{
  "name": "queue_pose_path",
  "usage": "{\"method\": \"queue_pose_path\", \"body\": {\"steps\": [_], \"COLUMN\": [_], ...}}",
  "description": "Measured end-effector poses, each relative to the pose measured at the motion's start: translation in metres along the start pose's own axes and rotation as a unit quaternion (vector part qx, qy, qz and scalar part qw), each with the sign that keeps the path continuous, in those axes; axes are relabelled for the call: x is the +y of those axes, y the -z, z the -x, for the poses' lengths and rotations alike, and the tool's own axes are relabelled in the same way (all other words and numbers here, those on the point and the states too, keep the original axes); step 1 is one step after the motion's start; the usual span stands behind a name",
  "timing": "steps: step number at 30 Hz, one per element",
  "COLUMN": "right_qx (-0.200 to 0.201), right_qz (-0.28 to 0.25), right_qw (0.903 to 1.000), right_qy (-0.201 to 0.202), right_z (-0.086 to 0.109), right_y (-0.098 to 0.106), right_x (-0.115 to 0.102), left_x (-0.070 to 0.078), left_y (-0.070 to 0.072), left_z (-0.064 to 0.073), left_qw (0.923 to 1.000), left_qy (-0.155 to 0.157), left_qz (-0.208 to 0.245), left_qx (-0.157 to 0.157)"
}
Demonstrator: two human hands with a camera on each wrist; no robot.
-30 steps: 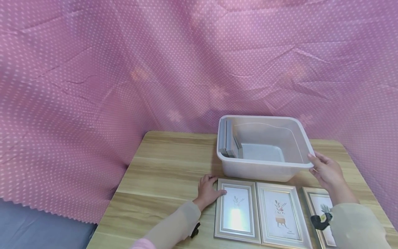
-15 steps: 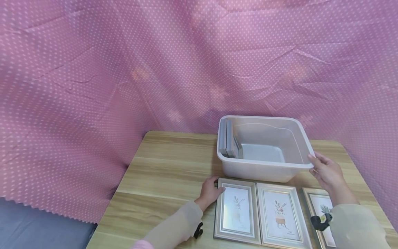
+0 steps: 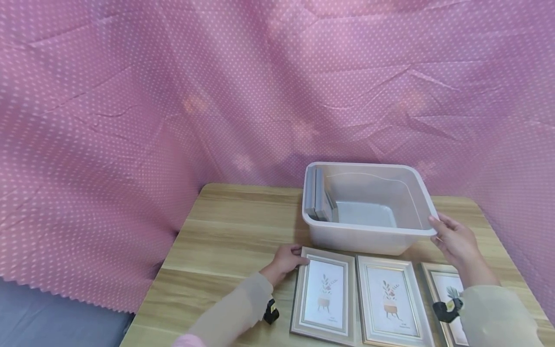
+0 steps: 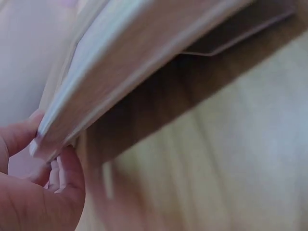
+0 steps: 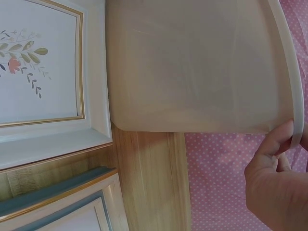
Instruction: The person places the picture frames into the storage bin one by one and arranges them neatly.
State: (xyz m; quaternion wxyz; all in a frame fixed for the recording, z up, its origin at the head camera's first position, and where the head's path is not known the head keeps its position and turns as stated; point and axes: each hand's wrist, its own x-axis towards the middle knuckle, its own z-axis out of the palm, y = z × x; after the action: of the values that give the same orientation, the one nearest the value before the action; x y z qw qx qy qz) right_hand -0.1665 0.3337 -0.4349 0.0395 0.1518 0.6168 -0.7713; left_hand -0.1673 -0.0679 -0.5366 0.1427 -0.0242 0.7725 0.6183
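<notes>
My left hand (image 3: 284, 261) pinches the upper left corner of a picture frame (image 3: 325, 294) with a potted-plant print. In the left wrist view the thumb lies on the front of this frame (image 4: 115, 62) and the fingers are behind it, with its edge tilted up off the wood and a shadow beneath. My right hand (image 3: 459, 241) grips the rim of a pale plastic basin (image 3: 360, 239) at its front right corner, thumb on the near side in the right wrist view. Two grey-edged frames (image 3: 320, 193) stand upright inside the basin along its left wall, with a smaller piece beside them.
A second plant-print frame (image 3: 390, 301) lies flat just right of the held one. Further right, a third frame (image 3: 448, 289) is partly covered by my right forearm. Everything rests on a wooden table (image 3: 234, 226), with a pink dotted cloth (image 3: 260, 96) hanging behind.
The left picture frame has lifted and shifted slightly left, opening a gap to its neighbour. My left hand now holds its corner from beneath. The right hand and basin stay put.
</notes>
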Motion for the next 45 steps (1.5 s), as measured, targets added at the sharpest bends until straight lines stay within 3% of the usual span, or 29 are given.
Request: {"method": "queue_pose_path", "body": {"steps": [5,16,25,34,39,45], "right_qx": [-0.009,-0.013,-0.008,-0.007,-0.006,-0.006], "right_qz": [-0.009,0.009,0.006,0.015,0.018,0.016], "right_qw": [0.9999,0.9999,0.9999,0.9998,0.9998,0.9998], "right_qy": [0.007,-0.001,-0.007,-0.009,-0.009,-0.008], "right_z": [0.0,0.0,0.001,0.001,0.001,-0.001], "right_y": [0.0,0.002,0.001,0.001,0.001,0.001], "right_x": [0.0,0.0,-0.001,-0.002,-0.002,-0.003], "left_x": [0.017,0.058,0.086,0.107,0.12,0.137], "left_y": [0.012,0.039,0.048,0.058,0.063,0.07], "left_z": [0.0,0.0,0.004,0.009,0.01,0.011], "left_qw": [0.9991,0.9957,0.9917,0.9894,0.9893,0.9897], "left_qy": [0.038,0.043,0.061,0.042,0.038,0.011], "left_qz": [0.007,0.024,0.021,-0.005,-0.007,-0.009], "left_qx": [-0.016,-0.079,-0.111,-0.139,-0.141,-0.142]}}
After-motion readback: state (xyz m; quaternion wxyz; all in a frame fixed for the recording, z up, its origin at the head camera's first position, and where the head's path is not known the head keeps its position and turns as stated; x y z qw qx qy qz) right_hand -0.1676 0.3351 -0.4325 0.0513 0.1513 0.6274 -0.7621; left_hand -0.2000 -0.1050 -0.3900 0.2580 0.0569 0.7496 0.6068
